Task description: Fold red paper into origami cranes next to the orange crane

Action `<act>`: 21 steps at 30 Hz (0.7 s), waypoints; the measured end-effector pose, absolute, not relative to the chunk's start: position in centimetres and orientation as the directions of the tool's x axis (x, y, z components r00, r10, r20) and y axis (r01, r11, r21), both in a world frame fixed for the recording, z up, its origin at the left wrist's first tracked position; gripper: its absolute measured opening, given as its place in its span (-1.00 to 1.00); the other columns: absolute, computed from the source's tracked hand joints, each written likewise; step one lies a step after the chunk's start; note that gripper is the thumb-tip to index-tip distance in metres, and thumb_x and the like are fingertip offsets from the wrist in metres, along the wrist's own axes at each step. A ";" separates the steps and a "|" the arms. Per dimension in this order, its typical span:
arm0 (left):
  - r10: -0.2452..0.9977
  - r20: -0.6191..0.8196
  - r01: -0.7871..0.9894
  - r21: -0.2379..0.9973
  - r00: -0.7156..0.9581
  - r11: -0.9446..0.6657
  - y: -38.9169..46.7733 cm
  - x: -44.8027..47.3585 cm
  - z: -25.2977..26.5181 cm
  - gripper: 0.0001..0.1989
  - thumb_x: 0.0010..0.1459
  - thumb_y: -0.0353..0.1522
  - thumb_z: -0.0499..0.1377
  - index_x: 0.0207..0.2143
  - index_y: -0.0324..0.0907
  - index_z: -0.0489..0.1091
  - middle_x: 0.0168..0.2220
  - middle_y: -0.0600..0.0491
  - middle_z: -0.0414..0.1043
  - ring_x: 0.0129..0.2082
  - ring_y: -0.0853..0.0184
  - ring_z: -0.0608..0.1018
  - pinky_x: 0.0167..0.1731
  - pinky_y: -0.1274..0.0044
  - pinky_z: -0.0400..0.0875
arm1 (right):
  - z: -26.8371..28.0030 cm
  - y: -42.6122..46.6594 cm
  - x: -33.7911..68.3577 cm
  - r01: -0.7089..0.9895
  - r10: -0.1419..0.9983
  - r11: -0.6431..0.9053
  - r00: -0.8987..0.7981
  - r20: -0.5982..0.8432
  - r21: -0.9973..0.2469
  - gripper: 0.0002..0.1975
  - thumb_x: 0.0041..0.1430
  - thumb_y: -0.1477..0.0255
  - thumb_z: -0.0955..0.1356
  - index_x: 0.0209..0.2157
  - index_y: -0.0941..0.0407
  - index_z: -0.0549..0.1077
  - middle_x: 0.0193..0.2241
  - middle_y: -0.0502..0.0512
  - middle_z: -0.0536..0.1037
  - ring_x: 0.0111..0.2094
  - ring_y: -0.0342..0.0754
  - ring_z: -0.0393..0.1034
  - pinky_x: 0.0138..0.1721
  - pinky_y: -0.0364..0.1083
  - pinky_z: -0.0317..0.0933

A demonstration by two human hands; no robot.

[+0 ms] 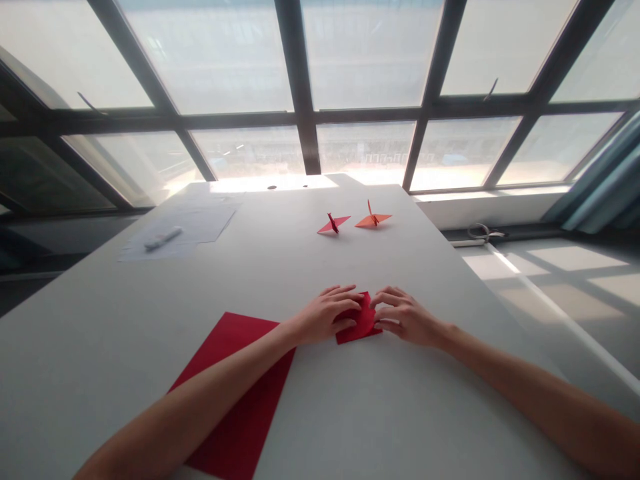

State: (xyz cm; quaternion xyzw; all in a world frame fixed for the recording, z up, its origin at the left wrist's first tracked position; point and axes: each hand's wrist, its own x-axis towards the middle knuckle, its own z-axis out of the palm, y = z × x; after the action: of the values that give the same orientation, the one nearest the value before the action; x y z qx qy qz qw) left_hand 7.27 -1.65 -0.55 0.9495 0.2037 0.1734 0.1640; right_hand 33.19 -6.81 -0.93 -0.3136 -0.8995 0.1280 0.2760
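Lying spread over the small red paper [367, 313] on the bench [400, 413], the left hand [345, 312] covers its 9 o'clock side. The right hand [383, 313] bends its fingers at the 3 o'clock edge; whether they pinch cannot be told. The paper appears partly folded: flat, no raised parts formed. At 11 and 12 o'clock stand a red bird [334, 225] and an orange bird [374, 219], seemingly complete. At 8 o'clock, a large red sheet [250, 420] lies flat, apparently unworked.

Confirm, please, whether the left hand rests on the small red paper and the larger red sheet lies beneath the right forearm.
Not quite: the head view shows the larger red sheet beneath the left forearm; the left hand does rest on the small red paper.
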 end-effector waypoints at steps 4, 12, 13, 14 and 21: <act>0.489 0.260 0.387 0.358 0.833 -0.850 -1.7 7.2 -0.8 -0.75 0.24 -0.30 0.21 -0.02 0.06 0.47 -0.05 0.04 0.44 -0.01 0.25 0.43 0.07 0.39 0.23 | -1.1 -6.7 32.3 0.475 0.673 0.730 -0.625 0.396 -0.492 -0.84 0.33 0.44 0.29 -0.29 0.07 0.51 -0.29 0.08 0.57 -0.20 -0.05 0.40 -0.05 -0.02 0.25; 0.522 0.211 0.390 0.454 0.826 -0.801 -1.6 7.3 -0.4 -0.91 0.23 -0.39 0.19 -0.25 -0.11 0.50 -0.23 0.08 0.48 -0.18 0.34 0.44 -0.06 0.48 0.18 | -1.0 -5.7 31.0 0.598 0.855 0.496 -0.463 0.234 -0.630 -0.87 0.25 0.45 0.32 -0.38 0.11 0.47 -0.43 0.02 0.50 -0.38 -0.11 0.32 -0.30 -0.15 0.18; 0.517 0.195 0.377 0.483 0.834 -0.790 -1.6 7.3 -0.3 -0.91 0.23 -0.41 0.17 -0.28 -0.14 0.49 -0.26 0.08 0.48 -0.21 0.36 0.44 -0.09 0.50 0.20 | -0.9 -5.6 30.8 0.600 0.856 0.490 -0.468 0.220 -0.633 -0.88 0.24 0.46 0.31 -0.38 0.11 0.47 -0.43 0.02 0.50 -0.39 -0.12 0.31 -0.32 -0.16 0.16; 0.512 0.184 0.365 0.508 0.839 -0.780 -1.7 7.3 -0.2 -0.90 0.23 -0.42 0.15 -0.30 -0.16 0.49 -0.28 0.07 0.47 -0.24 0.37 0.44 -0.11 0.51 0.22 | -0.7 -5.5 30.6 0.599 0.855 0.488 -0.474 0.210 -0.635 -0.88 0.24 0.47 0.31 -0.37 0.11 0.47 -0.43 0.02 0.50 -0.41 -0.13 0.30 -0.33 -0.16 0.15; 0.536 0.193 0.358 0.558 0.822 -0.749 -1.7 6.9 -0.1 -0.84 0.27 -0.39 0.11 -0.26 -0.14 0.51 -0.27 0.04 0.46 -0.24 0.34 0.45 -0.08 0.49 0.24 | -0.7 -5.6 29.9 0.658 0.882 0.457 -0.421 0.210 -0.598 -0.91 0.21 0.50 0.30 -0.36 0.09 0.43 -0.45 -0.02 0.47 -0.46 -0.15 0.25 -0.38 -0.18 0.08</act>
State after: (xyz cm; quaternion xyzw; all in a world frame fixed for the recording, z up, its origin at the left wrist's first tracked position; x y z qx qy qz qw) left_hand 6.92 -1.75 -0.14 0.9189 0.2434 0.1732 0.2577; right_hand 29.94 -5.64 -0.65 -0.4730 -0.8143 0.2185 0.2560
